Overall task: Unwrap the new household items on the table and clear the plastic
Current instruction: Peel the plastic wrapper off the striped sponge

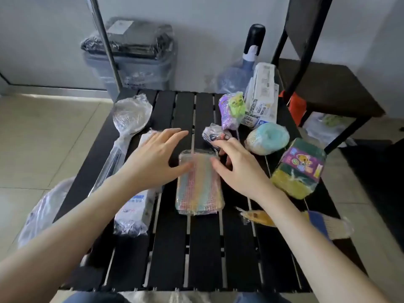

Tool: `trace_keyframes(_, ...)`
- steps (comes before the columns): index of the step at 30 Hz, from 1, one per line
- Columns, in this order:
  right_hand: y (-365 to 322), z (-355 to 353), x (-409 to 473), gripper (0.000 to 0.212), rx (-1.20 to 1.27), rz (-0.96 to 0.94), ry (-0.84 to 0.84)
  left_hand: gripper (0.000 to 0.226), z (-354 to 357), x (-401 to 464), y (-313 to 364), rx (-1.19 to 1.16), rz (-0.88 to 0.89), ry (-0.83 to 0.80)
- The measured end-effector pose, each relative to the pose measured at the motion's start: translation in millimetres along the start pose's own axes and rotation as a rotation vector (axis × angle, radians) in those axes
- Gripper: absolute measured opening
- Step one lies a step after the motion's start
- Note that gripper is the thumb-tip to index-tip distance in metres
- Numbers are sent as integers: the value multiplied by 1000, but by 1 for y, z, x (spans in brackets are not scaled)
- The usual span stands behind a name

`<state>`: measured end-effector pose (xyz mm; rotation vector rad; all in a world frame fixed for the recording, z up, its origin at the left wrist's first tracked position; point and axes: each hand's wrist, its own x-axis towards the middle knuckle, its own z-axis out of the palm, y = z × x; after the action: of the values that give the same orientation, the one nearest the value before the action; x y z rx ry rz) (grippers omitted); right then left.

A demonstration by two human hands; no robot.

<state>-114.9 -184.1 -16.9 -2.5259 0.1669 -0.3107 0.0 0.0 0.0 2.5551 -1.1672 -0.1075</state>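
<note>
A pastel rainbow pack of cloths, sealed in clear plastic, lies flat in the middle of the black slatted table. My left hand hovers at its upper left corner, fingers spread, thumb close to the wrap. My right hand hovers at its upper right corner, fingers apart, holding nothing. Around it lie other wrapped items: a ladle, a white packet, a small crumpled packet, a purple and green pack, a pale blue-green puff and a green-yellow sponge pack.
A tall white boxed item stands at the back right. A wrapped brush lies at the right front edge. A grey bin with a wrapped black lid stands behind the table, a dark chair to the right, a plastic bag on the floor left.
</note>
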Motion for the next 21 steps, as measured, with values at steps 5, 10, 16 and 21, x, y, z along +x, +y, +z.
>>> trace_keyframes(5, -21, 8, -23, 62, -82, 159, 33, 64, 0, -31, 20, 198, -91, 87)
trace_keyframes(10, -49, 7, -55, 62, -313, 323, -105, 59, 6, -65, 46, 248, -94, -10)
trace_keyframes(16, -86, 11, -87, 35, 172, 319, 58, 32, 16, -98, 84, 41, -119, 75)
trace_keyframes(21, -103, 8, -117, 61, 497, 304, 222, 20, 9, -130, 96, -401, -180, 220)
